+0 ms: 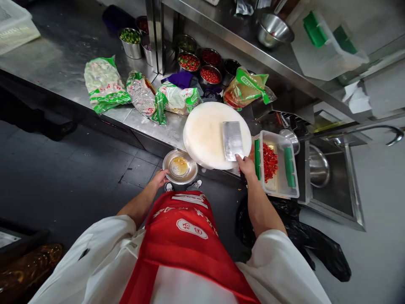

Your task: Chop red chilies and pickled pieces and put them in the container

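My right hand [247, 166] is closed round the handle of a cleaver [233, 139], whose broad blade lies over the right part of a round white chopping board [205, 131]. With my left hand [160, 177] I grip the rim of a metal bowl [192, 169] at the counter's front edge, left of the board. Yellowish contents show in the bottom of the bowl. To the right of the board stands a clear plastic bin [284, 192] with chopped red chillies [270, 162] in it.
Several green-and-white bags [106, 84] lie along the steel counter [155, 131]. Behind them stand metal pots of chillies [210, 76] below a steel shelf [253, 55]. A sink [335, 198] is at the right, above black plastic bags [322, 245]. Another person's leg [31, 114] shows at left.
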`<state>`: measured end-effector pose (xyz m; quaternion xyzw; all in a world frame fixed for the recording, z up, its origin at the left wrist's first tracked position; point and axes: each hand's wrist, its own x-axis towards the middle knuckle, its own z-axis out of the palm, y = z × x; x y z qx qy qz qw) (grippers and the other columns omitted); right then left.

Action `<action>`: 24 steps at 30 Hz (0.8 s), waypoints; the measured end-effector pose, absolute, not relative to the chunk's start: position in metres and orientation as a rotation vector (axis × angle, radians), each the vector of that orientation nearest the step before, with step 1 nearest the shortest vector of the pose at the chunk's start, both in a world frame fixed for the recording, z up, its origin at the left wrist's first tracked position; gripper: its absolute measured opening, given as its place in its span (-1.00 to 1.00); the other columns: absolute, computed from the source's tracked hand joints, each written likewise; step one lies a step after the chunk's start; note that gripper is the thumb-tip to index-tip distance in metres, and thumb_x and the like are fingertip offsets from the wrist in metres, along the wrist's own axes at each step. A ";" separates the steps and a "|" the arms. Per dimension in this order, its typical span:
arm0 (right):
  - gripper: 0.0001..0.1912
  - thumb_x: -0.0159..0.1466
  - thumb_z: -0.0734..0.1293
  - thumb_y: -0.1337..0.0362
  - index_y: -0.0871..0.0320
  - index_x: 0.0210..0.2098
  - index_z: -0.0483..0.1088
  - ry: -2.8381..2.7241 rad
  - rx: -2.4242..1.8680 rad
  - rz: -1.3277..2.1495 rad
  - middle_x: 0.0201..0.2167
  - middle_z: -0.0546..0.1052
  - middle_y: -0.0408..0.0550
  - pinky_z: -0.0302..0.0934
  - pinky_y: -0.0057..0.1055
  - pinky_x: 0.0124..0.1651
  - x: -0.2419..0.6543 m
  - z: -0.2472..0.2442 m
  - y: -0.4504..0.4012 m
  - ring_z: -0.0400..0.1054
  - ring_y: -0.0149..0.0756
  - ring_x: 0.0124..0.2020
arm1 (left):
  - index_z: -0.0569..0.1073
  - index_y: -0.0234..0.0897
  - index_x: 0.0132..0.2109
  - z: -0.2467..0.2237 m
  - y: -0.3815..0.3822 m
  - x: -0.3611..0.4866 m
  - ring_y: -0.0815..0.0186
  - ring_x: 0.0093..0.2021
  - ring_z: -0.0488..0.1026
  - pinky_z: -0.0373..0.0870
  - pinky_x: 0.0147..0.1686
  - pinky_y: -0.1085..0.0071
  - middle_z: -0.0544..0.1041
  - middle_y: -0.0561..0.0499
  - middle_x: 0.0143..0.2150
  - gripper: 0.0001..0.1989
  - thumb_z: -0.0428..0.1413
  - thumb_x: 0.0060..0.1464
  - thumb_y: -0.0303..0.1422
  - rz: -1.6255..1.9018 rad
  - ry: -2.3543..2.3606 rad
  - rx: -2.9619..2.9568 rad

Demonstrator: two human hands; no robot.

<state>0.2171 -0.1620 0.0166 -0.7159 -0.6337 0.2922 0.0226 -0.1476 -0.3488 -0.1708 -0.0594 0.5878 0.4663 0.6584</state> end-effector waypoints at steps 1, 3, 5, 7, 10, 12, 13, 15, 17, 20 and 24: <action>-0.46 0.36 0.07 -0.18 0.15 -0.35 0.33 -1.958 -2.239 0.881 -0.72 0.39 -0.11 0.19 -0.40 -0.57 0.220 0.018 -0.156 0.32 -0.27 -0.70 | 0.41 -0.36 -0.18 -0.170 -0.350 -0.149 0.34 -0.49 0.47 0.50 -0.36 0.37 0.53 0.00 -0.45 -0.67 0.10 -0.19 -0.61 1.067 1.332 -0.142; -0.45 0.34 0.09 -0.21 0.14 -0.38 0.33 -1.978 -2.251 0.869 -0.74 0.38 -0.11 0.18 -0.39 -0.56 0.221 0.019 -0.150 0.31 -0.26 -0.71 | 0.40 -0.35 -0.18 -0.170 -0.352 -0.151 0.34 -0.50 0.48 0.51 -0.38 0.38 0.52 0.01 -0.44 -0.66 0.10 -0.20 -0.61 1.085 1.335 -0.155; -0.47 0.31 0.13 -0.22 0.11 -0.41 0.32 -2.026 -2.225 0.893 -0.74 0.38 -0.11 0.17 -0.39 -0.55 0.215 0.016 -0.155 0.31 -0.26 -0.72 | 0.40 -0.36 -0.19 -0.169 -0.353 -0.153 0.35 -0.52 0.47 0.51 -0.40 0.39 0.51 0.02 -0.46 -0.67 0.12 -0.21 -0.60 1.087 1.340 -0.163; -0.49 0.29 0.18 -0.22 0.09 -0.44 0.30 -2.087 -2.172 0.938 -0.73 0.39 -0.12 0.17 -0.39 -0.55 0.206 0.010 -0.167 0.31 -0.27 -0.72 | 0.40 -0.36 -0.21 -0.169 -0.353 -0.154 0.36 -0.54 0.46 0.52 -0.42 0.40 0.49 0.04 -0.49 -0.69 0.13 -0.22 -0.60 1.078 1.348 -0.165; -0.51 0.25 0.24 -0.23 0.07 -0.48 0.27 -2.183 -2.068 0.994 -0.69 0.43 -0.12 0.18 -0.40 -0.48 0.187 0.003 -0.190 0.34 -0.27 -0.67 | 0.39 -0.35 -0.22 -0.168 -0.351 -0.154 0.37 -0.55 0.45 0.51 -0.42 0.42 0.48 0.06 -0.51 -0.72 0.14 -0.18 -0.58 1.059 1.357 -0.160; -0.52 0.21 0.30 -0.22 0.06 -0.50 0.26 -2.233 -2.009 0.992 -0.65 0.45 -0.11 0.19 -0.40 -0.42 0.176 -0.001 -0.201 0.39 -0.25 -0.59 | 0.39 -0.34 -0.23 -0.167 -0.350 -0.151 0.36 -0.54 0.46 0.50 -0.43 0.43 0.49 0.06 -0.50 -0.75 0.14 -0.15 -0.56 1.046 1.358 -0.152; -0.51 0.18 0.34 -0.22 0.06 -0.51 0.25 -2.250 -1.990 0.980 -0.62 0.47 -0.10 0.18 -0.41 -0.39 0.172 -0.001 -0.204 0.41 -0.24 -0.53 | 0.39 -0.34 -0.23 -0.166 -0.349 -0.149 0.35 -0.53 0.47 0.50 -0.42 0.43 0.49 0.05 -0.50 -0.76 0.15 -0.13 -0.56 1.041 1.356 -0.149; -0.50 0.13 0.38 -0.21 0.07 -0.53 0.25 -2.264 -1.981 0.951 -0.59 0.48 -0.08 0.17 -0.42 -0.36 0.169 0.000 -0.204 0.43 -0.22 -0.46 | 0.40 -0.32 -0.23 -0.166 -0.348 -0.144 0.33 -0.51 0.49 0.50 -0.42 0.42 0.50 0.04 -0.49 -0.76 0.16 -0.13 -0.55 1.035 1.347 -0.144; -0.50 0.16 0.35 -0.22 0.07 -0.52 0.26 -2.241 -2.021 0.913 -0.62 0.47 -0.09 0.17 -0.44 -0.37 0.173 0.003 -0.193 0.42 -0.24 -0.48 | 0.41 -0.31 -0.22 -0.167 -0.348 -0.139 0.31 -0.49 0.51 0.51 -0.41 0.41 0.52 0.03 -0.47 -0.74 0.17 -0.14 -0.56 1.038 1.336 -0.144; -0.50 0.30 0.17 -0.20 0.09 -0.46 0.29 -2.143 -2.157 0.819 -0.70 0.42 -0.11 0.16 -0.43 -0.45 0.190 0.012 -0.158 0.38 -0.26 -0.59 | 0.42 -0.29 -0.22 -0.169 -0.351 -0.134 0.27 -0.47 0.52 0.51 -0.40 0.39 0.54 -0.01 -0.45 -0.74 0.19 -0.14 -0.55 1.056 1.333 -0.151; -0.49 0.40 0.02 -0.10 0.13 -0.41 0.29 -2.056 -2.298 0.732 -0.74 0.39 -0.07 0.16 -0.41 -0.50 0.212 0.019 -0.112 0.36 -0.24 -0.65 | 0.42 -0.31 -0.20 -0.171 -0.356 -0.134 0.28 -0.46 0.52 0.50 -0.39 0.38 0.54 -0.02 -0.45 -0.72 0.20 -0.15 -0.55 1.072 1.339 -0.175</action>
